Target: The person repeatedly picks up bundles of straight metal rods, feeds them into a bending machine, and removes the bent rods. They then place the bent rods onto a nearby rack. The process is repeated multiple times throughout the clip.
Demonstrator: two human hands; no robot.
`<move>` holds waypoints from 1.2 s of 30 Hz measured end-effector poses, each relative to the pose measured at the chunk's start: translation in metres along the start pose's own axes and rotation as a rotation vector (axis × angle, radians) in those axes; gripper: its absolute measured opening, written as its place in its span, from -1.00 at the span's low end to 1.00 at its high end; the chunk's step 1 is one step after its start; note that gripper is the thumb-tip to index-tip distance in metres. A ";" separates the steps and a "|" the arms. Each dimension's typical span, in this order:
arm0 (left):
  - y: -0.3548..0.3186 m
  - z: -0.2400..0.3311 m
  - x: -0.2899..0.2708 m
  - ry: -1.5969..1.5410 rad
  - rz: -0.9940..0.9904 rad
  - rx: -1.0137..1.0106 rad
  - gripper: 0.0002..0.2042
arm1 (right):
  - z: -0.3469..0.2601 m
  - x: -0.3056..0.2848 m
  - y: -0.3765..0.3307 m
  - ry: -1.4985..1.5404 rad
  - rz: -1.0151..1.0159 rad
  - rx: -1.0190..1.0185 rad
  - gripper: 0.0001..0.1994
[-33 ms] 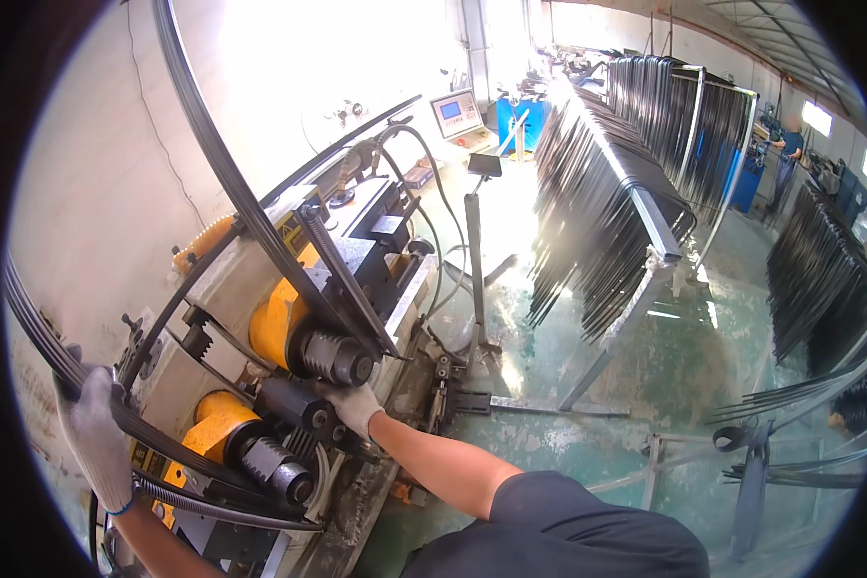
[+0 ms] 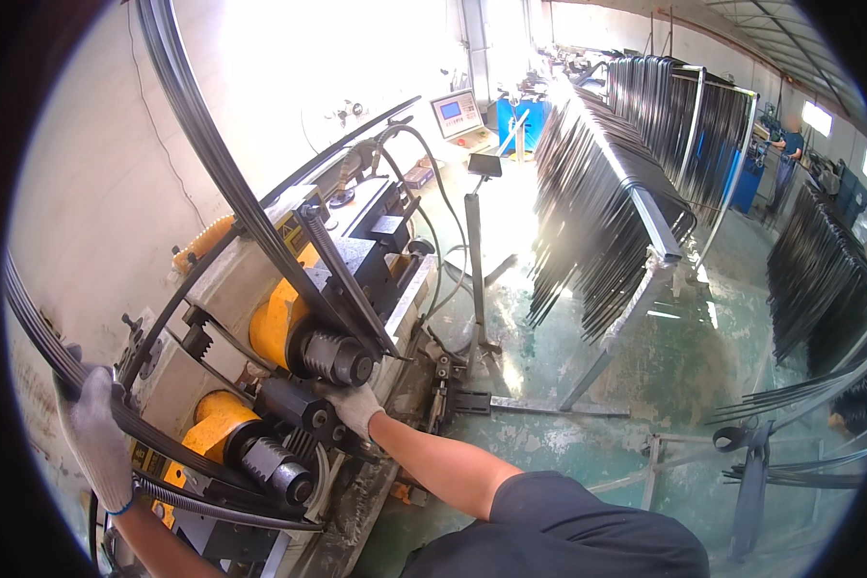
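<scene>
My left hand [image 2: 94, 438] grips the curved black metal strip [image 2: 222, 173], which arcs up above it. My right hand [image 2: 354, 405] rests closed beside the ribbed roller [image 2: 337, 356]. I should keep the strip seated squarely, fingers outside the rollers.

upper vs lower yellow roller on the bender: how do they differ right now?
1. The upper roller sits higher and further from the camera; the lower roller sits near the bottom edge.
2. The right hand rests just below the upper roller's dark ribbed end; the left hand grips the curved black strips beside the lower roller.
3. Strips cross in front of the lower roller; the upper shows more yellow.
Both are yellow with dark ribbed ends.
</scene>
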State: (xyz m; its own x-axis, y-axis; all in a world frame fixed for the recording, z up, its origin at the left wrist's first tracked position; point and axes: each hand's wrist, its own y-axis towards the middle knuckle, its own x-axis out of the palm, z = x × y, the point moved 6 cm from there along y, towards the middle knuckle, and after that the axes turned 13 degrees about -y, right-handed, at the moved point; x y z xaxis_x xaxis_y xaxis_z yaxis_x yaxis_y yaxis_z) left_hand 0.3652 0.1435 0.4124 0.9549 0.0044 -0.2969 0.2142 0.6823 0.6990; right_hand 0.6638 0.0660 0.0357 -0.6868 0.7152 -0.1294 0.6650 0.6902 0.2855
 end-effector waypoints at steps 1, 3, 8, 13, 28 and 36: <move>-0.001 0.000 0.001 -0.001 -0.005 -0.004 -0.60 | 0.001 -0.001 0.000 0.019 -0.006 0.015 -0.60; -0.001 -0.004 -0.001 -0.004 -0.011 -0.022 -0.60 | -0.014 -0.007 -0.007 0.179 0.003 0.127 -0.59; 0.004 -0.015 -0.010 0.023 -0.030 -0.031 -0.64 | -0.017 -0.007 -0.007 0.161 -0.022 0.121 -0.56; 0.003 -0.012 -0.005 -0.039 -0.055 -0.062 -0.67 | -0.007 -0.006 -0.004 0.167 -0.008 0.138 -0.57; -0.005 -0.005 -0.007 -0.014 0.034 -0.056 -0.72 | -0.008 0.002 -0.003 0.020 -0.038 0.038 -0.59; 0.002 -0.036 -0.032 -0.183 -0.096 -0.293 -0.74 | 0.047 0.029 -0.005 -0.092 0.020 -0.030 -0.69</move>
State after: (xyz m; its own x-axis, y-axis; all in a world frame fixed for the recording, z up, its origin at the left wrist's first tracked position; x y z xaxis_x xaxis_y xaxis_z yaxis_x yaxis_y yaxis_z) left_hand 0.3282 0.1708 0.4001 0.9600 -0.1823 -0.2123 0.2616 0.8541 0.4496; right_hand 0.6548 0.0883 -0.0137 -0.6425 0.7370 -0.2097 0.6684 0.6729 0.3170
